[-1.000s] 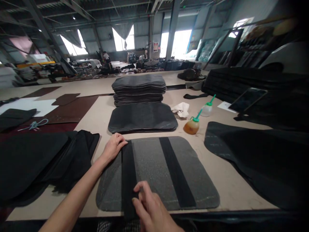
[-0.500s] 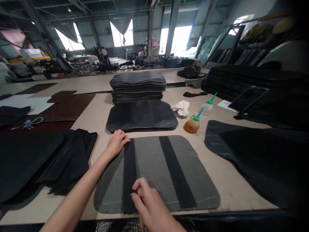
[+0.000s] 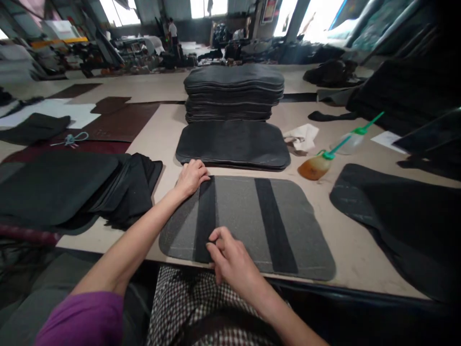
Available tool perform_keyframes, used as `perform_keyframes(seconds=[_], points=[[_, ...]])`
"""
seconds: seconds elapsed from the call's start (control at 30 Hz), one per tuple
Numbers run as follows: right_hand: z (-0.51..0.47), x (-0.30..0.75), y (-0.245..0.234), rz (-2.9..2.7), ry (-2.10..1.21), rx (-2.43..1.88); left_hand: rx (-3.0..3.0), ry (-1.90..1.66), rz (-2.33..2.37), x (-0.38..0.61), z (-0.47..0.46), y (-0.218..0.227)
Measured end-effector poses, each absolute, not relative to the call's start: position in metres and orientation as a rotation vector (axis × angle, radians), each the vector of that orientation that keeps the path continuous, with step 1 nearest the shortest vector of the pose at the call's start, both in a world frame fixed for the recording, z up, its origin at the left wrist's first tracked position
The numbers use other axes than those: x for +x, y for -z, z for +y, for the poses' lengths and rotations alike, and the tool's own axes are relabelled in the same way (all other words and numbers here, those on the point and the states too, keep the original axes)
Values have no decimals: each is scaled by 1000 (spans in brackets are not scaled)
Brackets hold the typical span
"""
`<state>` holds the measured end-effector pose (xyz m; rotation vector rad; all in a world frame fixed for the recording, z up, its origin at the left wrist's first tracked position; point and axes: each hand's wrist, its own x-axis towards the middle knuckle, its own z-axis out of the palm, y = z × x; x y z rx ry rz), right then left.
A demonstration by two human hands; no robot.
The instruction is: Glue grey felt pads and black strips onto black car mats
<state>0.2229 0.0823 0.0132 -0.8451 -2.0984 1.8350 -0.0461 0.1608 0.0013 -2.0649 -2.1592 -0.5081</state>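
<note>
A grey felt mat (image 3: 237, 216) with rounded corners lies flat at the near table edge. Two black strips run across it: a left strip (image 3: 205, 216) and a right strip (image 3: 275, 223). My left hand (image 3: 190, 177) rests at the far end of the left strip, fingers curled and pressing on it. My right hand (image 3: 230, 257) is at the near end of the same strip, fingertips pinched on its edge.
Behind the mat lie a dark mat (image 3: 234, 146) and a tall stack of mats (image 3: 233, 93). An amber glue bottle (image 3: 317, 166), a clear bottle (image 3: 355, 139) and a crumpled cloth (image 3: 300, 137) sit to the right. Black fabric (image 3: 72, 190) is on the left, a large black sheet (image 3: 399, 216) on the right.
The camera has tilted down and shifted, showing my lap and purple sleeve. Both hands stay on the left strip; my right hand's fingertips have slid slightly along its near end.
</note>
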Motion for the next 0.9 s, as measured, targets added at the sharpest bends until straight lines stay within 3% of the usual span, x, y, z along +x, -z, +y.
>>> perform_keyframes(seconds=[0.37, 0.43, 0.63, 0.9], points=[[72, 213, -16, -2259, -1780, -867, -2105, 336, -2055, -24, 150, -9], [69, 211, -18, -2402, -1606, -890, -2112, 313, -2058, -23, 147, -9], [55, 209, -22, -2968, -635, -830, -2090, 235, -2066, -21, 135, -10], [40, 227, 3, -2725, -218, -387, -2076, 334, -1955, -11, 112, 4]])
